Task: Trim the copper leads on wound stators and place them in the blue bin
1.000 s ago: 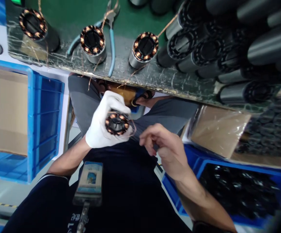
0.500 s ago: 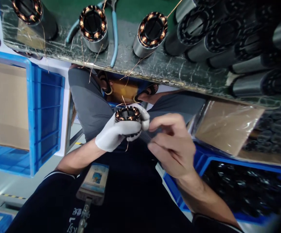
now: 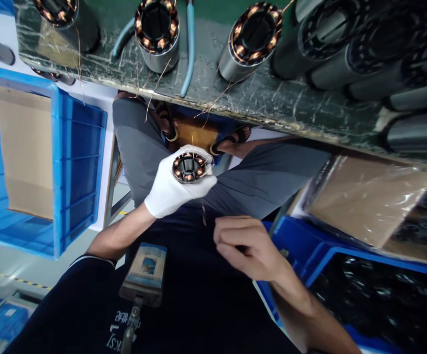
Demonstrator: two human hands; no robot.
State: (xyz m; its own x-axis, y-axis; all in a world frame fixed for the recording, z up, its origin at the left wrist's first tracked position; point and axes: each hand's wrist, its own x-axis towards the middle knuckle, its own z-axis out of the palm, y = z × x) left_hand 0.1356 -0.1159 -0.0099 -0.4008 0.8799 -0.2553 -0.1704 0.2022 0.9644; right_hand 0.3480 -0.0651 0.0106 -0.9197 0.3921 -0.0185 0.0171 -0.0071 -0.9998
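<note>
Well, the worn dark-green counter (image 3: 206, 81): it runs across the top of the view, its front edge scuffed and chipped.
Blue plastic crate (image 3: 78, 167): on the left, with brown cardboard inside.
Crowded dark metal cylinders (image 3: 320, 61): on the counter's right side, in shade; no copper can be made out on their ends, so they look unwound, though the gloom leaves doubt.
Blue plastic bin (image 3: 290, 236): lower right, filled with glossy black parts too dim to identify.
Three copper-wound steel cylinders (image 3: 248, 45): standing spaced along the counter's front edge, coils in place on their upper ends, thin wires trailing loose.
White-gloved left hand (image 3: 172, 187): wrapped firmly around the black-and-copper ringed cylinder (image 3: 189, 168), above the lap.
Bare right hand (image 3: 245, 248): near the belly, apart from the glove, fingers loosely curled; whether they pinch a fine wire cannot be told.
Light-blue-handled pliers (image 3: 189, 49): lying untouched, one handle either side of the middle wound cylinder.
Ringed cylinder's coils: seated all round the end facing the camera, so winding there appears done; the far end is hidden.
Thin copper wire (image 3: 193, 144): rising free from that ring, so dealing with loose ends seems left, as on the counter's three.
</note>
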